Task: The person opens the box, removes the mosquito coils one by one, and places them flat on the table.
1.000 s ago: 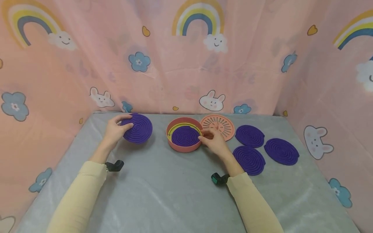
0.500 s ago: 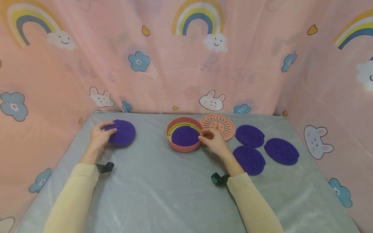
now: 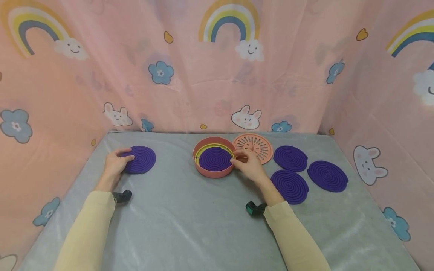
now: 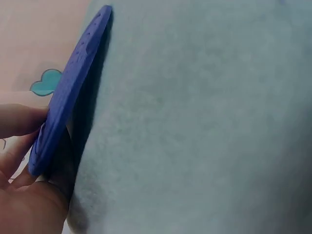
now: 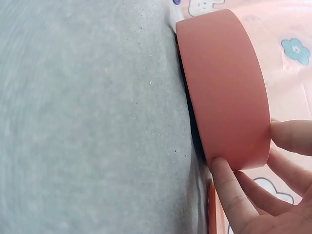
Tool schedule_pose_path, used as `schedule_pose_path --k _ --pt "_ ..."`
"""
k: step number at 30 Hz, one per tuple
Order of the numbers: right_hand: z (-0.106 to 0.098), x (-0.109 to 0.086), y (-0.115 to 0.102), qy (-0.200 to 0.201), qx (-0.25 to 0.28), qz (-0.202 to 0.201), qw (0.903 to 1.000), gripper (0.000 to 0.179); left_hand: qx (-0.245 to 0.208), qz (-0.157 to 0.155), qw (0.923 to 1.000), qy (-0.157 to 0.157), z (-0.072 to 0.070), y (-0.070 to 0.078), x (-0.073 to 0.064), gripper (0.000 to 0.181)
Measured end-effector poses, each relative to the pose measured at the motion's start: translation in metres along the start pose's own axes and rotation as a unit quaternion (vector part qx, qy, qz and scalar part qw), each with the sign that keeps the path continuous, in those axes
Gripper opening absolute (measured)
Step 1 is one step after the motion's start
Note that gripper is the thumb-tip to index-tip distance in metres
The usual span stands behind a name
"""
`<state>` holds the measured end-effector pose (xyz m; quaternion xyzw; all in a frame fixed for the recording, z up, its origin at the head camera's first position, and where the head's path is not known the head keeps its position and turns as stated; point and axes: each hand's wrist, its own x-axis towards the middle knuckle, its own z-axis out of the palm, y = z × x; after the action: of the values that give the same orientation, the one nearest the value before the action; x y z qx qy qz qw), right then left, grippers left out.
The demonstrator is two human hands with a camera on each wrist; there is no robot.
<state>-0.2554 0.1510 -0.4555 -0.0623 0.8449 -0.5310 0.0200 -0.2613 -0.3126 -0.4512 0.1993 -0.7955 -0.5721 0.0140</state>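
Observation:
My left hand (image 3: 115, 163) pinches the left edge of a purple mosquito coil (image 3: 140, 159) between thumb and fingers at the table's left side. Seen edge-on in the left wrist view, that coil (image 4: 73, 83) lies close over the cloth. At the middle back, my right hand (image 3: 249, 163) grips the right rim of a round pink box (image 3: 214, 174). Inside the box, another purple coil (image 3: 215, 159) sits within a yellow ring (image 3: 210, 145). The right wrist view has the box wall (image 5: 224, 92) with fingertips on its lower end.
Behind my right hand lies a round orange slotted lid (image 3: 261, 148). Three more purple coils rest to the right: one at the back (image 3: 290, 158), one in front (image 3: 289, 186) and one farther right (image 3: 327, 176). A printed pink curtain (image 3: 190, 98) bounds the grey table cloth (image 3: 190, 218).
My left hand has carried its coil leftward and lowered it toward the cloth, where it now looks flatter. My right hand stays at the pink box.

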Motion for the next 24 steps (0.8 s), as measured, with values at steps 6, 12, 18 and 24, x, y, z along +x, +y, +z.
schedule_pose_path --k 6,12,18,24 --pt "0.001 -0.001 0.0 0.002 -0.009 0.0 1.0 0.037 0.086 0.027 0.9958 -0.018 -0.002 0.003 0.002 0.049" --pt "0.002 0.0 0.001 0.003 -0.012 0.001 0.9999 0.037 0.16 0.07 0.9844 -0.018 -0.004 0.002 0.003 0.045" --pt "0.001 0.0 0.001 0.001 -0.013 0.002 0.9999 0.038 0.26 0.141 0.9552 0.007 -0.002 0.002 -0.001 0.037" --pt "0.001 0.0 0.001 0.004 -0.012 -0.001 0.9999 0.038 0.283 0.182 0.9408 0.042 0.008 0.008 -0.009 0.034"
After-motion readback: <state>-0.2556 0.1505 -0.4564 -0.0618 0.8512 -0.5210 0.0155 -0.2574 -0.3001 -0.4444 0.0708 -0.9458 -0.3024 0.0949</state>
